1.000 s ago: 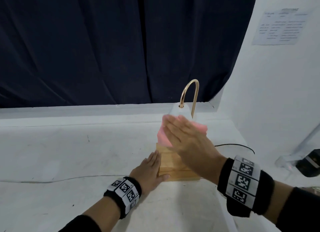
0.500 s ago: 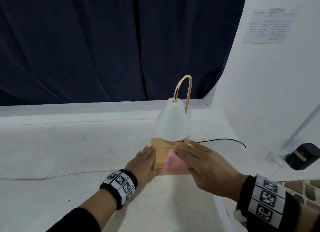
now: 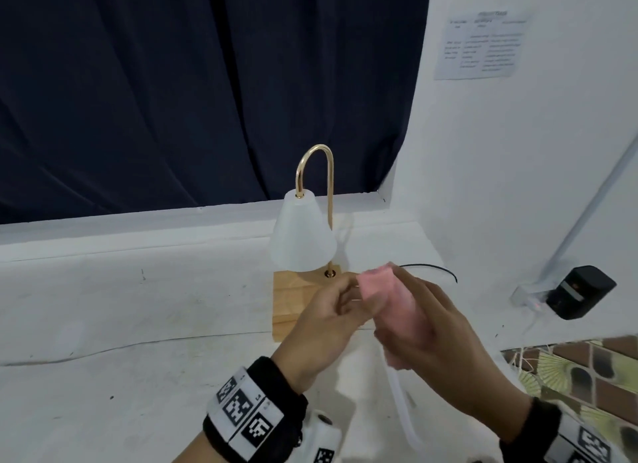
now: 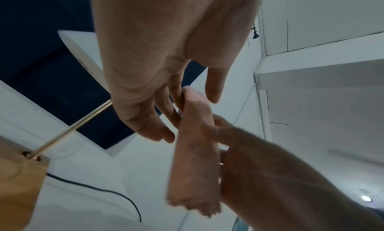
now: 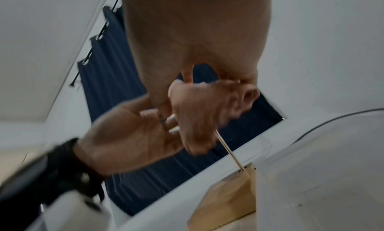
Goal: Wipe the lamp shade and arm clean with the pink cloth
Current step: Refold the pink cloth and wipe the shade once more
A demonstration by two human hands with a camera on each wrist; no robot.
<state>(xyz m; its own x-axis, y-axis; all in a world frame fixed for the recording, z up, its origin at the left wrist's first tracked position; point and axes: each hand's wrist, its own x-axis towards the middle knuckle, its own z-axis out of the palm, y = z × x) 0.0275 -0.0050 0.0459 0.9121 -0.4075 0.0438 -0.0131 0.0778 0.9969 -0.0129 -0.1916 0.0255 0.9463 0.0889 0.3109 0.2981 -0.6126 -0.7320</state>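
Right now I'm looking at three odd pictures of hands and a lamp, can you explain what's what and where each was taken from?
No machine here: a person works with bare hands, with patterned bands on both wrists. The widest view comes from a camera on the head, looking down. The other two come from cameras on the wrists, looking along each palm to the fingers. On the white table stands a lamp with a white shade, golden neck and wooden base; a black cord runs off beside it. The right hand holds a pink cloth; the fingers of the left hand meet its upper end, but whether they pinch it is unclear.
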